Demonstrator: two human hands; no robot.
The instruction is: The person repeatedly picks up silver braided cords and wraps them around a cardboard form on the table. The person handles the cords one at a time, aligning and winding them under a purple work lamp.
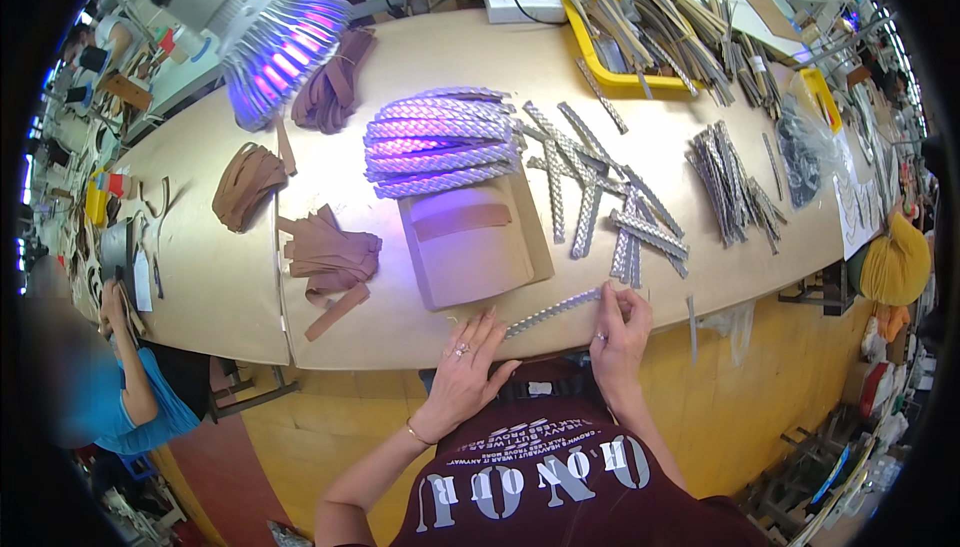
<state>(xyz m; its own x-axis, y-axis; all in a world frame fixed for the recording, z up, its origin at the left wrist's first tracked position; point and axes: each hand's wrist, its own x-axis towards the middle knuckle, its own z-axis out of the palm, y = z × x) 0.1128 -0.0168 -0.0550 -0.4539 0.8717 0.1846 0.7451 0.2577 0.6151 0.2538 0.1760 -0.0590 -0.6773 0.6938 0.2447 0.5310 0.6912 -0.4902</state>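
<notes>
A silver-grey braided strip (553,316) lies slantwise at the table's front edge, between my hands. The thumb and fingers of my right hand (621,335) pinch its right end. My left hand (468,365) lies flat with fingers stretched out at the strip's left end, thumb apart; whether it presses the strip is hidden. Just beyond stands a tan box-like block (470,262) with a brown strap across it. A thick bundle of silver braided strips (440,142) rests on its far end. Short braided pieces (590,182) are scattered to the right.
A lamp (275,57) hangs over the left back. Brown strap bundles (330,252) lie on the left. Another pile of braided pieces (728,182) is at right. A yellow tray (630,77) of strips stands at the back. A person in blue (150,402) sits at left.
</notes>
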